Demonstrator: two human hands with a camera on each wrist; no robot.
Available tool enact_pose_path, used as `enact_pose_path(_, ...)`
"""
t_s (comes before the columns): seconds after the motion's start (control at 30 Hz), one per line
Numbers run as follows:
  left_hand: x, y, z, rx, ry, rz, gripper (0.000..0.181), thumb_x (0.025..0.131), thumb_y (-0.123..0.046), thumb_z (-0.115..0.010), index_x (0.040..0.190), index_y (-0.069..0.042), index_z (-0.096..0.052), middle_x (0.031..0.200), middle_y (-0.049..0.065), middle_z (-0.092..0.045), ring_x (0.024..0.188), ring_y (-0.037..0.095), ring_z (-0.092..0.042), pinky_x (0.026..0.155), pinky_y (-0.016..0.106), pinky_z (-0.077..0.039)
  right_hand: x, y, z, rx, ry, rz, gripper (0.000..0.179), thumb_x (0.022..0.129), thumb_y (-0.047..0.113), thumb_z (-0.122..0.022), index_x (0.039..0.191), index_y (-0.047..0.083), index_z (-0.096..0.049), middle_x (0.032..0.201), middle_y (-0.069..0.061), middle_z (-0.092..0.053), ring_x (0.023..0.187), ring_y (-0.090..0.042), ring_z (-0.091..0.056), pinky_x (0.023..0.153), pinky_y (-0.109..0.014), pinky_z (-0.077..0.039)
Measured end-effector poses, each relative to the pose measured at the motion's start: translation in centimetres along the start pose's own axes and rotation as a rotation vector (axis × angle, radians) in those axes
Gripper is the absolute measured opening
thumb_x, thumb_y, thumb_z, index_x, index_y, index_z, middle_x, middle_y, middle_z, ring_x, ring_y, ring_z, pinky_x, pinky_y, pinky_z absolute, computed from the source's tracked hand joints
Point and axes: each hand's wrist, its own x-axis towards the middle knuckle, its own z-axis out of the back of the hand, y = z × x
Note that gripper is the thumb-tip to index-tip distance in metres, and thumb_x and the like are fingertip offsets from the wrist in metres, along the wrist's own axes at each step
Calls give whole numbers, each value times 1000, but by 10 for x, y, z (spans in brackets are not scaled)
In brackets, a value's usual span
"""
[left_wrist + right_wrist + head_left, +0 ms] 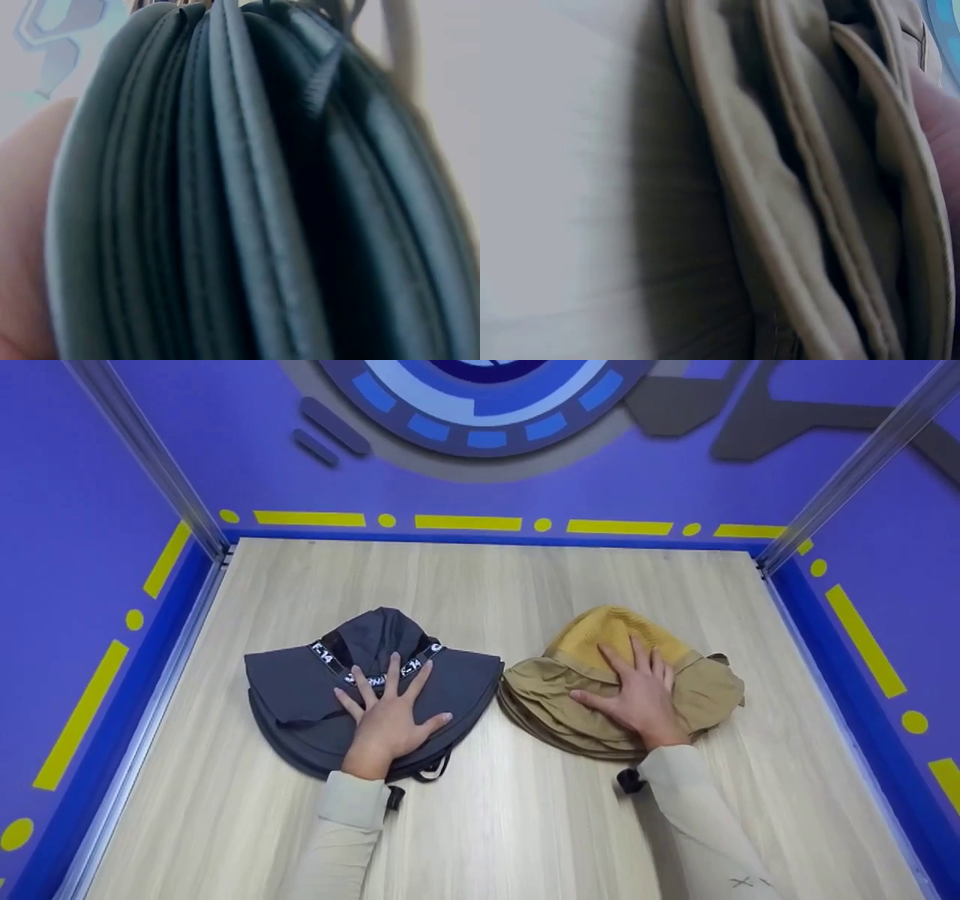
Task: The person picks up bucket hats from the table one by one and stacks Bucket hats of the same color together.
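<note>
On the left of the table lies a stack of dark grey bucket hats (292,682), flattened, with a black-and-white lettered band on the top one. My left hand (388,725) rests on its brim, fingers spread. Several layered brim edges (247,187) fill the left wrist view, a dark gap among them. To the right sit khaki hats (551,682) with a mustard mesh crown on top, brims bunched together. My right hand (643,697) lies across crown and brim with fingers extended. The right wrist view shows stacked khaki brims (810,165); how many hats is hidden.
Both stacks lie on a pale wooden table (480,585), their brims nearly touching mid-table. Purple panels (525,495) with yellow dashes wall the back and sides, joined by metal posts (150,442). A black cord loop (435,771) hangs out below the grey hats.
</note>
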Motion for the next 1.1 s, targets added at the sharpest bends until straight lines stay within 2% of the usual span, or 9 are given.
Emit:
enact_pose_path(0.17,1,1,-2,-12,2,1,92,85,-82,-55,161,-47,-19,174,8,1,148,63,20,106,85,16,6,-3,1,14,37,-31,106,70,86,-69,158,34,-41,171,-21,-13,151,-62,-7,119,-74,-2)
enact_pose_path(0.33,1,3,-2,-15,-9,9,92,85,-81,-56,162,-46,-18,174,8,1,148,63,20,106,85,16,10,-2,3,39,47,-26,105,70,84,-70,158,34,-40,171,-20,-13,152,-60,-7,119,-73,-2)
enact_pose_path(0.73,1,1,-3,-8,1,5,92,85,-82,-55,162,-47,-17,174,7,3,148,61,21,107,84,17,4,-4,4,46,43,-40,103,72,81,-71,158,33,-40,171,-21,-13,152,-60,-7,118,-74,-3)
enact_pose_path(0.87,0,1,-4,-16,-23,-8,92,85,-81,-56,162,-44,-21,174,9,-2,148,63,18,107,85,16,3,-4,5,46,42,-44,103,72,82,-72,157,32,-41,171,-21,-13,152,-60,-7,118,-74,-3)
enact_pose_path(1.1,0,2,-6,-14,-32,-3,92,85,-82,-55,162,-46,-19,174,8,-1,149,62,19,107,85,16,3,-3,5,58,55,-44,104,73,82,-71,158,32,-39,171,-21,-11,153,-59,-5,119,-73,-1)
